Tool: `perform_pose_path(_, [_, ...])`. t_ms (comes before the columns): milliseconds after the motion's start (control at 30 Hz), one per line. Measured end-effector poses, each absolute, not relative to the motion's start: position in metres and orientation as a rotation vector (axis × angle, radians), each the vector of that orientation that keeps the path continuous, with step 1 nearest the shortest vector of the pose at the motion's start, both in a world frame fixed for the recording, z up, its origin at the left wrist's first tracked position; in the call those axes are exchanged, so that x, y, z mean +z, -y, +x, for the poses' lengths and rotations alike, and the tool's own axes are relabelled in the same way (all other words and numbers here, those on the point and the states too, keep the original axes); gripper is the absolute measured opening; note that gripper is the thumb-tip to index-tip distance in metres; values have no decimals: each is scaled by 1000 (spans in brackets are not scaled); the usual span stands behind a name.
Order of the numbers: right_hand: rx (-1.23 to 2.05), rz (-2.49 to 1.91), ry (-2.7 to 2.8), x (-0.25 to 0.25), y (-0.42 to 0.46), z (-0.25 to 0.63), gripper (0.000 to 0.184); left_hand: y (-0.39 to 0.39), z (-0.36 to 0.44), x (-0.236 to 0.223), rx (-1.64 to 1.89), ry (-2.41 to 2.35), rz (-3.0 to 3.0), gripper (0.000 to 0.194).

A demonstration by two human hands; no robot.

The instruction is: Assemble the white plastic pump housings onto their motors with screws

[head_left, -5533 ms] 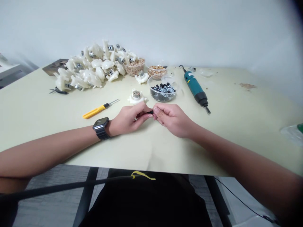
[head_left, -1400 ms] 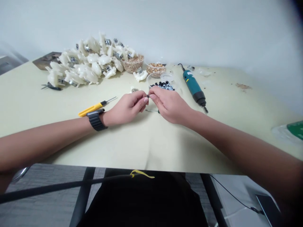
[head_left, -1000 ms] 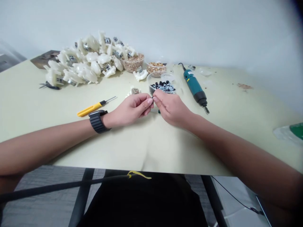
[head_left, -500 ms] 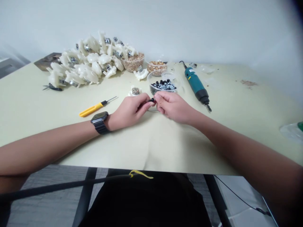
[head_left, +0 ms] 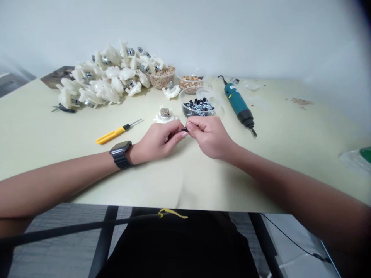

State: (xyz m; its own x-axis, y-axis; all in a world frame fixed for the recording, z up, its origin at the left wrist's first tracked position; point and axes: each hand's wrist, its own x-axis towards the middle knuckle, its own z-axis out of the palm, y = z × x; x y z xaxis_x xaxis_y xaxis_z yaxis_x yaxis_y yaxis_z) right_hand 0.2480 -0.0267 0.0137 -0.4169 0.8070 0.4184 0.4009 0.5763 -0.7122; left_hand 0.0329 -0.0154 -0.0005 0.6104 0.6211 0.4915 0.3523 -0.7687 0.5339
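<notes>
Grasping the small black part (head_left: 184, 130) in the grip of left hand (head_left: 156, 139), over the table (head_left: 150, 181); with right hand (head_left: 211, 137) closed at its end, cannot tell on what. Best to hold it straight, with soft and even force. From it, see at ten o'clock the white housing (head_left: 160, 119); at one, the clear bowl (head_left: 181, 103); at two, the green power tool (head_left: 236, 102); at nine, the yellow screwdriver (head_left: 110, 135).

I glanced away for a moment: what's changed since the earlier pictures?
Since the second picture, the left hand and right hand have shifted slightly toward the person, the left still pinching a small black part. The yellow-handled screwdriver and teal power tool stayed put.
</notes>
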Motion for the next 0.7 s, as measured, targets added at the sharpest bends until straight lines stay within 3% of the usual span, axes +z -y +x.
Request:
perform_pose_path(167, [1335,-1006,1752,12,23,247,43,9,29,-4,982,-821,2656,24])
perform_pose_path(333, [1112,-937,1735,8,19,250,33,11,31,0,1059,-939,2491,35])
perform_pose_path(600, [1028,-868,1742,9,20,248,23,10,26,7,993,-941,2389,56])
perform_pose_path(700, [1121,-835,1661,7,19,248,20,-6,10,19,1082,-999,2414,55])
